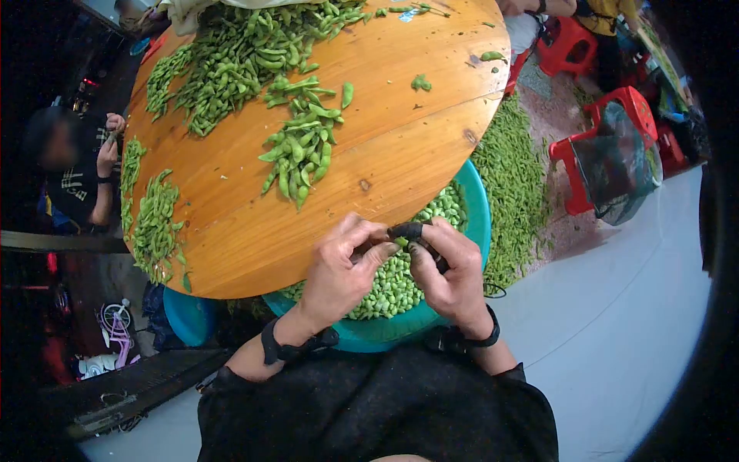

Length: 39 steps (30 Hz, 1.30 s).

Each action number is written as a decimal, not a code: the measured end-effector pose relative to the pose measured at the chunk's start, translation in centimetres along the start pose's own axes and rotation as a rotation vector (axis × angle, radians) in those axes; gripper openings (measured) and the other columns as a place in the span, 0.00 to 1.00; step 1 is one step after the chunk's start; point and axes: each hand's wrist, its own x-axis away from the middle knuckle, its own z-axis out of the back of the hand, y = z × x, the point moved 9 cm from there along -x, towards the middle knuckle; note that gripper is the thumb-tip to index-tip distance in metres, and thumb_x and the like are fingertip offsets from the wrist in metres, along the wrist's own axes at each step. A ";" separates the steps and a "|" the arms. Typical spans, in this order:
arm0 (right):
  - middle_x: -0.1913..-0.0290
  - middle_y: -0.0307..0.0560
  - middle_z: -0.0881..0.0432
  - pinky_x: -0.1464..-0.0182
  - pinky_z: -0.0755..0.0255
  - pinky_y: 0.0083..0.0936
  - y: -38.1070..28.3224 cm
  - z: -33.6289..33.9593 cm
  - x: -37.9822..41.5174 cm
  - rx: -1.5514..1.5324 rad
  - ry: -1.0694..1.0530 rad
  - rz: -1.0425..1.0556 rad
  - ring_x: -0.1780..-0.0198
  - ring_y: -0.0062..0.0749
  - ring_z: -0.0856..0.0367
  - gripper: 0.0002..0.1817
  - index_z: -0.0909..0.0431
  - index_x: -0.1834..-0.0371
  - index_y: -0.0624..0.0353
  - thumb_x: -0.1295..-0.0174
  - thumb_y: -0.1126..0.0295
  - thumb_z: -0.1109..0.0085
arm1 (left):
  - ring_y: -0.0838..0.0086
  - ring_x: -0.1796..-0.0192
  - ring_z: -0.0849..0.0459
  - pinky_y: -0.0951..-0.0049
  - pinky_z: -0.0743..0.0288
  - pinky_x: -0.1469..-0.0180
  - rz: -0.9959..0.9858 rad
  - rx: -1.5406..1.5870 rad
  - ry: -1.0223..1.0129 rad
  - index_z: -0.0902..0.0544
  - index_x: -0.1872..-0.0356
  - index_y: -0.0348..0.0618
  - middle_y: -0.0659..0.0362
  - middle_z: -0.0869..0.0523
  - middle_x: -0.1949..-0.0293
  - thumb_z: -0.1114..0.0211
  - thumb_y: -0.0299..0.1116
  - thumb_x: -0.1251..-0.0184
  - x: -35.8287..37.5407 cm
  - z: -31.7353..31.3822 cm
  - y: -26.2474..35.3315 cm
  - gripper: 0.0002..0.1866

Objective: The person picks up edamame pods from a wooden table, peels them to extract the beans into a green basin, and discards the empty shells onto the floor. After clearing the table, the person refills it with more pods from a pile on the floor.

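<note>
Above a teal basin of shelled green soybeans, my two hands meet at the fingertips. A small green soybean pod, mostly hidden by fingers, is pinched between them. My left hand has thumb and forefinger closed at the pod's left side. My right hand, with black coverings on some fingers, grips it from the right. Just beyond, a small heap of whole soybean pods lies on the round wooden table.
A large pile of pods covers the table's far left, with a smaller one at the left edge. Pods or husks blanket the floor at right beside red stools. Another person sits at left, holding something small.
</note>
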 end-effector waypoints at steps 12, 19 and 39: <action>0.73 0.47 0.31 0.76 0.37 0.27 -0.7 -0.2 0.3 0.045 0.078 0.085 0.77 0.32 0.28 0.11 0.19 0.58 0.66 0.44 0.83 0.42 | 0.87 0.77 0.25 0.82 0.31 0.76 0.130 -0.002 -0.068 0.20 0.62 0.35 0.67 0.21 0.77 0.35 0.34 0.28 0.0 -0.1 -0.6 0.10; 0.74 0.45 0.29 0.74 0.36 0.27 2.3 -0.6 0.4 -0.187 0.017 -0.188 0.76 0.25 0.29 0.10 0.19 0.57 0.67 0.41 0.82 0.45 | 0.87 0.74 0.22 0.83 0.27 0.73 0.150 0.092 -0.172 0.22 0.49 0.34 0.64 0.19 0.74 0.44 0.28 0.23 0.2 -1.1 -2.0 0.09; 0.62 0.55 0.15 0.58 0.23 0.30 1.7 13.4 3.7 0.645 0.593 -0.010 0.63 0.40 0.15 0.14 0.20 0.50 0.69 0.38 0.82 0.46 | 0.53 0.60 0.19 0.57 0.23 0.58 -0.485 -1.216 0.331 0.19 0.66 0.36 0.49 0.22 0.65 0.31 0.26 0.42 -4.4 7.0 6.9 0.06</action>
